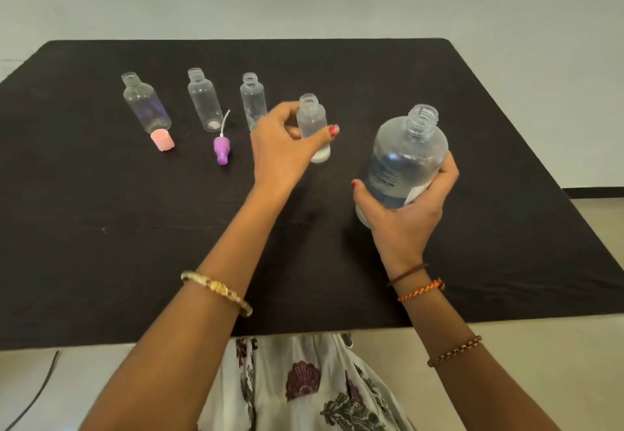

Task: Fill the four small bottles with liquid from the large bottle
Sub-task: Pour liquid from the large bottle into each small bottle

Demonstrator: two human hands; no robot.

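- The right hand (403, 214) grips the large bottle (403, 160) low on its body, at about 4 o'clock from the table's middle; the thumb lies across the near left side, the fingers curl round the far right side, and the palm cups the base.
- The large bottle is uncapped, its neck tipped a little toward 1 o'clock, with clear liquid inside and a label partly showing between thumb and fingers.
- The left hand (283, 150) pinches a small bottle (314, 126) just at 9 o'clock from the large one; the thumb, nail painted red, crosses the front of it and the fingers wrap behind, so only the neck and the white bottom show clear of the hand.
- That small bottle stands upright and open; whether its base touches the cloth I cannot tell.
- Three more small bottles stand open in a row running toward 9 o'clock: the nearest (253, 101) is just behind the left fingers, the middle one (204, 101) stands apart, and the far-left one (146, 103) shows a purple tint.
- A pink cap (162, 141) lies at the foot of the far-left bottle, touching or nearly so.
- A purple spray top (222, 148) with its thin tube lies just at 5 o'clock from the middle bottle.
- All sit on a black tablecloth (135, 245).
- Bangles ring both wrists.
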